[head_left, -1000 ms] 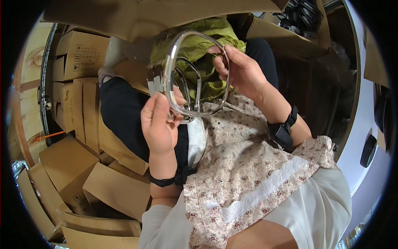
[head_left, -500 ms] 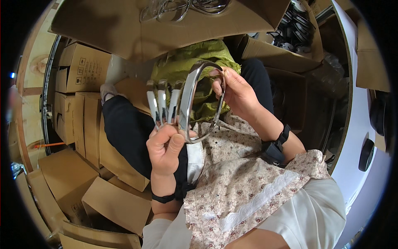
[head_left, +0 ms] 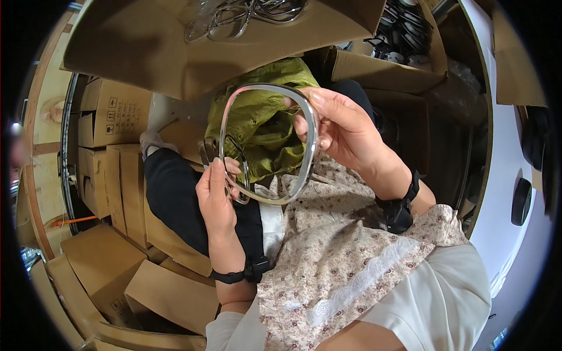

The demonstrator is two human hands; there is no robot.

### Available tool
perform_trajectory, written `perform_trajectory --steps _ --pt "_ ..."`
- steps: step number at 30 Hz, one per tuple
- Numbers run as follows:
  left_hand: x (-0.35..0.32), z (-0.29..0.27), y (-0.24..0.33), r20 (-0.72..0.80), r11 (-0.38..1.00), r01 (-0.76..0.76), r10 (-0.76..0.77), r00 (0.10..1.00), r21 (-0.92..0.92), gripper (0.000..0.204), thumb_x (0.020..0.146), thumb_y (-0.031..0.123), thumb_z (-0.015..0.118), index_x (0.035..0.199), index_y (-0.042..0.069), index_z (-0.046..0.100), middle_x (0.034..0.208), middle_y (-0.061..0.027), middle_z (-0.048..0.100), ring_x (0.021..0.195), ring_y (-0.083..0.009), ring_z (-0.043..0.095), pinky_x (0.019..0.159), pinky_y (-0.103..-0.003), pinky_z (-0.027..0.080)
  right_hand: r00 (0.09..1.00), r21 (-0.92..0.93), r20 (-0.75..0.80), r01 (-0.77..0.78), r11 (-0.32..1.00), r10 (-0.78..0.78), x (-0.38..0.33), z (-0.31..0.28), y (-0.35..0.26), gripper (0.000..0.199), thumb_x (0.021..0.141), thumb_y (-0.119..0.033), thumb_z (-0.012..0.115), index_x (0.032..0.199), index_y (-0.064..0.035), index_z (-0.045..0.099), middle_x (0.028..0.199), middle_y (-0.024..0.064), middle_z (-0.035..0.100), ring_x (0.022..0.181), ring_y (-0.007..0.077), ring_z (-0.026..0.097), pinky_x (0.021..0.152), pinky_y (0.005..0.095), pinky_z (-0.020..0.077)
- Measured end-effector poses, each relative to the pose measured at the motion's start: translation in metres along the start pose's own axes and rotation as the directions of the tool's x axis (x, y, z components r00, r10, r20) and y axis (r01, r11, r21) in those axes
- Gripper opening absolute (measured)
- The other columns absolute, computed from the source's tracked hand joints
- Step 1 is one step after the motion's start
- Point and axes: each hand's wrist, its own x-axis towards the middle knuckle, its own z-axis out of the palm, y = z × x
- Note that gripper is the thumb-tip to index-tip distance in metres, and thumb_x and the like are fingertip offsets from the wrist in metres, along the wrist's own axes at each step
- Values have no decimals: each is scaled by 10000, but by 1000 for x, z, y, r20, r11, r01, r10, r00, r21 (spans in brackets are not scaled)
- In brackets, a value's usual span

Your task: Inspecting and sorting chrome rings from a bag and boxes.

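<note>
Facing me is a shiny chrome trim ring, a rounded, open frame with the green sack showing through it. My right hand is closed on its upper right rim, thumb in front. My left hand grips the lower left rim between thumb and fingers. More chrome rings hang at the left hand, partly hidden behind its fingers and the front ring; they seem to be held by that same hand. Beneath the rings, a crumpled yellow-green woven sack lies between my legs.
An open cardboard box ahead holds several chrome rings. Another box at the far right contains dark and silver parts. Cardboard boxes crowd the left side. A white panel stands at right.
The front ring has turned from nearly edge-on to facing me. The rings at my left hand have swung from a spread fan to behind the front ring. My view has shifted slightly.
</note>
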Motion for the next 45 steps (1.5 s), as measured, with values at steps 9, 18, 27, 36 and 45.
perform_trajectory --steps 9,18,27,36,45 --pt "-1 0 1 25 965 39 -33 999 -259 350 985 310 517 796 18 558 893 -110 590 574 -45 412 447 -179 352 997 215 -80 33 976 -16 12 -18 11 314 932 -129 580 1173 68 545 896 132 680 624 65 620 578 142 563" --pt "-3 -1 5 14 956 -3 7 1000 -294 316 976 338 523 880 37 527 944 -119 587 668 -84 476 441 -172 386 982 109 -186 47 993 -26 12 -26 19 391 915 -129 608 1244 56 508 897 99 687 631 53 600 578 132 536" --pt "-7 -1 7 -6 953 -34 34 999 -303 298 972 322 532 960 25 542 952 -110 596 677 -82 483 439 -167 370 982 20 -186 50 999 -46 12 -32 26 407 907 -172 638 1244 28 532 919 100 692 704 50 635 643 150 545" --pt "-16 11 15 -5 952 -104 107 994 -288 310 961 268 505 998 -38 542 954 -114 581 655 -65 465 485 -168 334 982 -66 -189 -22 998 9 -7 -35 41 315 916 -207 635 1184 -57 564 844 25 644 713 74 598 544 196 440" --pt "-3 35 17 159 981 -144 164 974 -131 296 1016 220 440 865 -19 529 979 -122 523 612 -58 408 447 -180 310 844 -141 -446 263 954 -298 -72 -115 27 283 952 -230 573 1187 -71 559 776 -26 565 660 40 491 548 203 398"
